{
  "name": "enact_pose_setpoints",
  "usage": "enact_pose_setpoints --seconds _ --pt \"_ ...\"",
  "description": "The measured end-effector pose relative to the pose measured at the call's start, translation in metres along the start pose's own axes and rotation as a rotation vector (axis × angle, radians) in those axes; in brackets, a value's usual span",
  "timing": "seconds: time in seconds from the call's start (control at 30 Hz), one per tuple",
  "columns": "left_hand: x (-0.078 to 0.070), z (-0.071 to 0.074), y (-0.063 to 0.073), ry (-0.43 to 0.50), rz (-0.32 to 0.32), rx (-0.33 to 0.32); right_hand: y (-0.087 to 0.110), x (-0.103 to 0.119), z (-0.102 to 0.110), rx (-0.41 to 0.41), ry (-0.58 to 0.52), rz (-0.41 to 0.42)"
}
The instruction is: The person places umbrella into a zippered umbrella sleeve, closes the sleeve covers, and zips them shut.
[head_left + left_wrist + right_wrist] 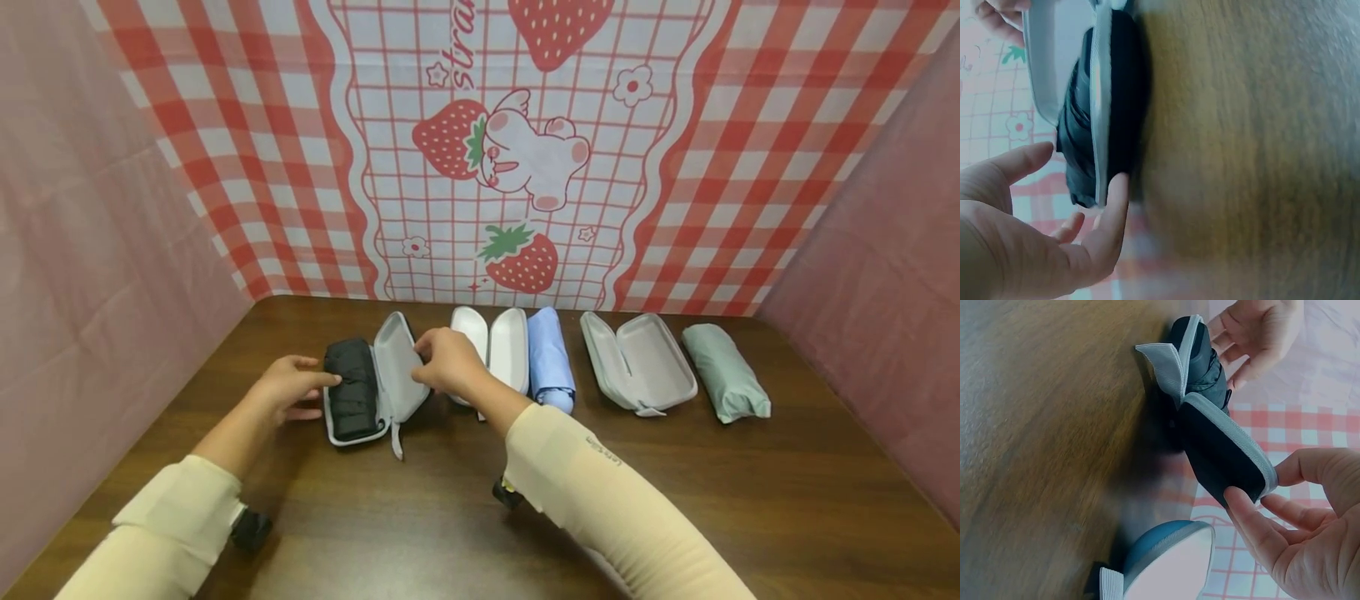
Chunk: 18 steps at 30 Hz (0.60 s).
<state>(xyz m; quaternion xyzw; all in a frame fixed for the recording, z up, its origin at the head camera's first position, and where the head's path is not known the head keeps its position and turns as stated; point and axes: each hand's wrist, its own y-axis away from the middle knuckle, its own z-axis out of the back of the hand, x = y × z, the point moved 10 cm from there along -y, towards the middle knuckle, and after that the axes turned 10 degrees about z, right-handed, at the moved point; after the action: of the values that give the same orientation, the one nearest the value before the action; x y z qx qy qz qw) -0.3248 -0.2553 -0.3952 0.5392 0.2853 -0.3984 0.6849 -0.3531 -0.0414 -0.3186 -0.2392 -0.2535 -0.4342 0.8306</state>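
Observation:
A black folded umbrella (352, 390) lies in one half of an open zip case (401, 379), black outside with a grey lining and rim. On the case's left side is my left hand (288, 387), its fingers extended. In the left wrist view, one fingertip touches the outer shell near the rim, while the thumb (1032, 161) points at the umbrella without visibly gripping it. My right hand (450, 362) pinches the edge of the raised lid (1222, 447), thumb at the rim and fingers against the outside. A grey pull tab (396, 442) hangs at the near end.
Right of my right hand, an open white-lined case (510, 346) stands beside a blue folded umbrella (551, 358). Farther right are an open grey case (656, 362) and a pale green folded umbrella (726, 372). A checked strawberry cloth (622, 183) hangs behind the wooden table (420, 525).

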Motion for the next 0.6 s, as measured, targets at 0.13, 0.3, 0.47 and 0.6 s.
enact_pose_setpoints --seconds 0.13,0.3,0.47,0.6 --pt "0.009 -0.006 -0.005 0.086 0.071 0.070 0.002 -0.001 0.002 0.011 -0.008 0.003" --pt "0.006 -0.015 -0.006 0.075 0.049 0.106 0.002 -0.002 0.009 -0.014 -0.020 -0.010" --pt "0.001 -0.022 -0.007 0.074 0.015 0.117 0.002 0.004 0.009 -0.012 -0.048 -0.008" --pt "0.001 -0.024 -0.008 0.082 0.005 0.109 0.003 0.010 0.007 -0.006 -0.023 0.001"
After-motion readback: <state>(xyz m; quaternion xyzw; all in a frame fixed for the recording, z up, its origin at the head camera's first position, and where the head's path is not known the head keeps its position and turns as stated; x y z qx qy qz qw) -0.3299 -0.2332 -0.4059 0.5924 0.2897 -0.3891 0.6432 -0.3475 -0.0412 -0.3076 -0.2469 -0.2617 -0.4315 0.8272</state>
